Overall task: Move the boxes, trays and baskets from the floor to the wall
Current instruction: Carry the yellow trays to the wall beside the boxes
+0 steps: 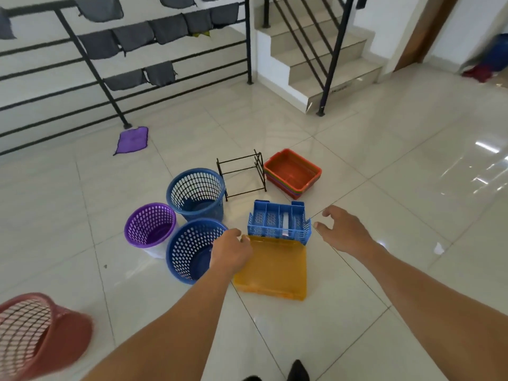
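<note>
At the far left a red mesh basket point(33, 334) lies on its side on the tiled floor point(384, 188), blurred at the frame's lower corner. Further back, a purple cloth point(132, 140) lies flat near the foot of a black railing point(90, 64) hung with grey cloths.

Next comes a cluster of 3 round perforated baskets standing upright: a purple basket point(149, 226), a blue basket point(196, 192) behind it, and a second blue basket point(189, 251) nearest the person. The left hand point(231, 253) reaches over the rim of this nearer one, its fingers point(243, 239) curled around the far left corner of a translucent yellow tray point(275, 268) lying flat on the floor.

Just beyond the tray stands a blue divided caddy point(279, 221), touching its far edge. Behind that, a black wire rack point(242, 174) stands beside a stack of rectangular trays, the red tray point(292, 171) on top.

The right hand point(343, 229) hovers just right of the caddy, fingers spread apart, holding nothing.
</note>
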